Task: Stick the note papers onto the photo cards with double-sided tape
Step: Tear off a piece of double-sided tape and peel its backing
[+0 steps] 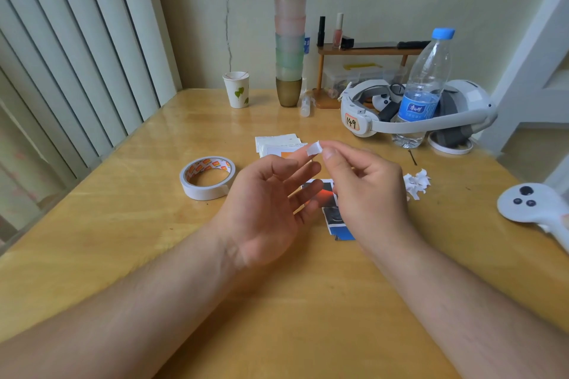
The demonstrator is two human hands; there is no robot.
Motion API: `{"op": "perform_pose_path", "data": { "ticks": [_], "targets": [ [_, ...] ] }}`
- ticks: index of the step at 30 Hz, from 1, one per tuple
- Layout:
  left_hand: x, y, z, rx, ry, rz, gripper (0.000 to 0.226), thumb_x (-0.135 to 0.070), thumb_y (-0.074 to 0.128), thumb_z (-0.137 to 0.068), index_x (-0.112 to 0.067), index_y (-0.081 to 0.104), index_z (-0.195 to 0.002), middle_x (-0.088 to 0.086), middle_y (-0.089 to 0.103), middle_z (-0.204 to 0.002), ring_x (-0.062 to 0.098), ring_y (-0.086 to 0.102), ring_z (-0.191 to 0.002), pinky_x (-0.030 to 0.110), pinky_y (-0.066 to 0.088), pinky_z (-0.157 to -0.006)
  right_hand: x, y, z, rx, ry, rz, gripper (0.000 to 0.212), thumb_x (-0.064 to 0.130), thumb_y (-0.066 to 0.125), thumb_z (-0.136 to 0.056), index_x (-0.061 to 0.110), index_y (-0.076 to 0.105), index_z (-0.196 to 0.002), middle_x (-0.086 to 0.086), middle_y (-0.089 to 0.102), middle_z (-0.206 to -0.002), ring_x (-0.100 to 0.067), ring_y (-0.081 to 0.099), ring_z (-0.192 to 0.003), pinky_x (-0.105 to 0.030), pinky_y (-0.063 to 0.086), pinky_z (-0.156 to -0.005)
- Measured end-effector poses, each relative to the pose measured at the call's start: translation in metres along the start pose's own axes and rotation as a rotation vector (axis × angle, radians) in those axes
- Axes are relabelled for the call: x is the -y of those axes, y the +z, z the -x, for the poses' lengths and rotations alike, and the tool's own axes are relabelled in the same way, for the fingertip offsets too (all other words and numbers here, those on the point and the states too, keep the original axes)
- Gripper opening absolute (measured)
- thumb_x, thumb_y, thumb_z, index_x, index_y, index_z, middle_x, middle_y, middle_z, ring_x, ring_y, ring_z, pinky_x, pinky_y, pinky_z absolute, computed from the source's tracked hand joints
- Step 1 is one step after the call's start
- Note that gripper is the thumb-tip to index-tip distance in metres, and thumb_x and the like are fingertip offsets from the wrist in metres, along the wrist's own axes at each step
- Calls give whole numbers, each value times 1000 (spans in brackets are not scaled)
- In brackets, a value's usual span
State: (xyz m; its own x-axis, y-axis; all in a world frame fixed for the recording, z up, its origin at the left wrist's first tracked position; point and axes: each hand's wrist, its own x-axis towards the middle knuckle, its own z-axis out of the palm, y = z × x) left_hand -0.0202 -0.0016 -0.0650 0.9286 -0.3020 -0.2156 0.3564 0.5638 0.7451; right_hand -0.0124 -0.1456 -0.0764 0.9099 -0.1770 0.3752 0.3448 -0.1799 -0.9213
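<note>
A small white piece of double-sided tape is stuck on the tip of my left index finger, above the table. My left hand is palm up with its fingers spread and straight. My right hand has curled fingers and pinches the tape piece at its right edge. Below the hands lie photo cards, one with an orange glow and one with blue, partly hidden. A stack of note papers lies just beyond the hands. The tape roll lies flat to the left.
A pile of torn white backing scraps lies right of my hands. A VR headset and water bottle stand at the back right, a white controller at the right edge, a paper cup and stacked cups behind.
</note>
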Motion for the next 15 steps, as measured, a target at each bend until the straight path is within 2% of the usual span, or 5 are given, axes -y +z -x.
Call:
{"op": "perform_pose_path", "data": {
  "ticks": [4,5,8,12,15],
  "targets": [
    [1,2,1,2,10,-4,59,-21,62,-74,-15,72,-132,0,67,-104,25,64,-97,31,51,-82,1,-2,-3,20,47,-2,19,42,65,-99,55,77,-93,19,61,-68,-3,58,-58,-27,48,-62],
    [1,2,1,11,11,4,52,-21,62,-74,-15,74,-124,0,67,-102,25,63,-99,31,52,-80,1,-2,-5,18,68,-8,15,45,65,-98,53,77,-102,18,64,-69,-2,61,-61,-30,51,-64],
    [0,1,2,27,21,21,24,-20,63,-75,-19,75,-96,1,67,-99,25,62,-101,31,54,-76,1,-6,-12,-13,156,-36,35,53,65,-95,37,73,-125,9,65,-80,-4,61,-69,-29,53,-64],
    [-1,0,2,30,3,-74,32,-29,59,-78,-17,78,-101,3,63,-95,22,63,-91,33,47,-83,7,-12,-14,45,160,-184,22,41,62,-101,27,78,-94,2,62,-75,-6,53,-56,-16,47,-51],
    [0,0,2,21,-5,-121,33,-33,53,-87,-18,82,-92,2,57,-88,20,61,-82,36,42,-82,6,-14,-13,137,131,-175,18,38,68,-97,26,81,-96,-7,61,-80,-10,56,-65,-18,49,-56]
  ]
}}
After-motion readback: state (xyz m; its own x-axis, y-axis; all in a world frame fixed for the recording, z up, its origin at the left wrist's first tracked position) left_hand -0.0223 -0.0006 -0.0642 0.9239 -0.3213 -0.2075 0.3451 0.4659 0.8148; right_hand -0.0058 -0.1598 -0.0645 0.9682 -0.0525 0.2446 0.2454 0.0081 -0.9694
